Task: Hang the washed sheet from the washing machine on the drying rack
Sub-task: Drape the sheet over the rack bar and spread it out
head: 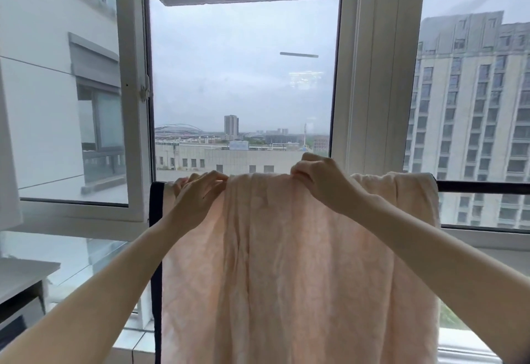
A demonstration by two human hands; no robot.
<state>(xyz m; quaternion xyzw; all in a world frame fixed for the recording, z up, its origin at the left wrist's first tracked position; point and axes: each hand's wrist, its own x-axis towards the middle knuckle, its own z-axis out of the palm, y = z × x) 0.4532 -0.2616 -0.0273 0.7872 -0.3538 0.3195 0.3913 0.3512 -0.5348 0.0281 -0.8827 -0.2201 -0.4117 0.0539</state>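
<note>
A pale peach sheet hangs in long folds over the top bar of a black drying rack in front of the window. My left hand pinches the sheet's top edge near the rack's left post. My right hand grips a bunched fold of the sheet at the top of the bar, right of centre. Most of the top bar is hidden under the fabric; only its right stretch and the left post show.
A white-framed window stands behind the rack, its left sash swung open. A white sill runs below. A grey ledge or counter juts in at the lower left.
</note>
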